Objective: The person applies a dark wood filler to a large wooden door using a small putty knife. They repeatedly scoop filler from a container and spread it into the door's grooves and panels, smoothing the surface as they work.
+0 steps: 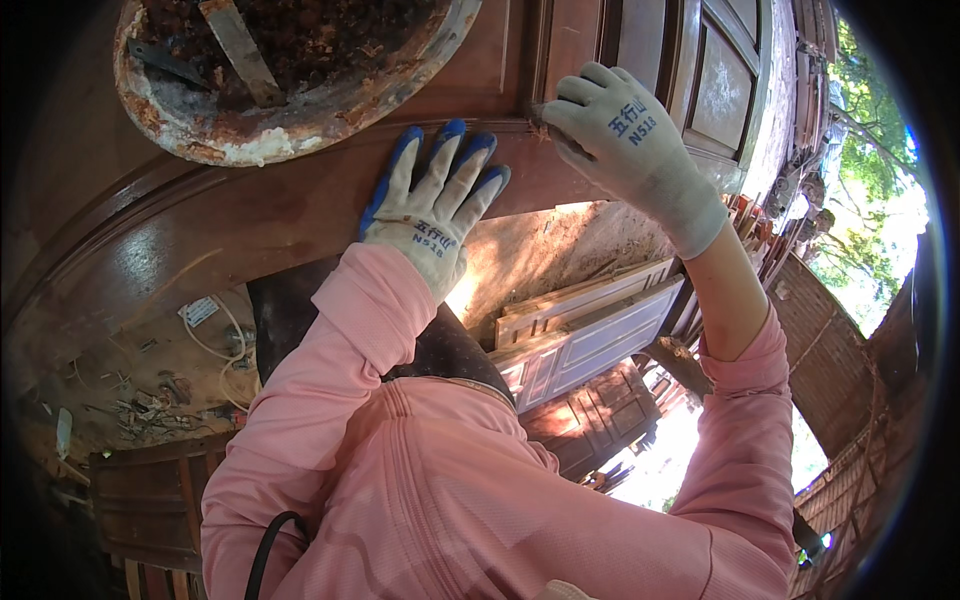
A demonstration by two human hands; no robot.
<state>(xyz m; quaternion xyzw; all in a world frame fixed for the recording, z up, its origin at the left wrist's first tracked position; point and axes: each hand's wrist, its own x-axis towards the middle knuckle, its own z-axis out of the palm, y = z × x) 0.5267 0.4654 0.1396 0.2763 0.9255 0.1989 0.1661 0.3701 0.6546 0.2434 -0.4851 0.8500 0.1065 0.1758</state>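
Observation:
A large brown panelled wooden door (290, 205) lies in front of me, with raised mouldings along its edge. My left hand (430, 205), in a white glove with blue-coated fingers, rests on it with the fingers spread. Farther right, my right hand (635, 145) in a matching glove is closed above a moulding. A small brownish, frayed bit shows at its fingertips; most of what it grips is hidden. A round, rusty, crusted pan (250, 148) sits on the door at the upper left, and a flat metal scraper-like strip (240, 50) lies inside it.
Pale unfinished door panels (600, 335) lean together below the right side of the door, near another brown panelled door (590, 415). Loose cable (232, 360) and scattered small bits lie on the ground at left. A dark wooden cabinet-like piece (155, 500) stands at lower left.

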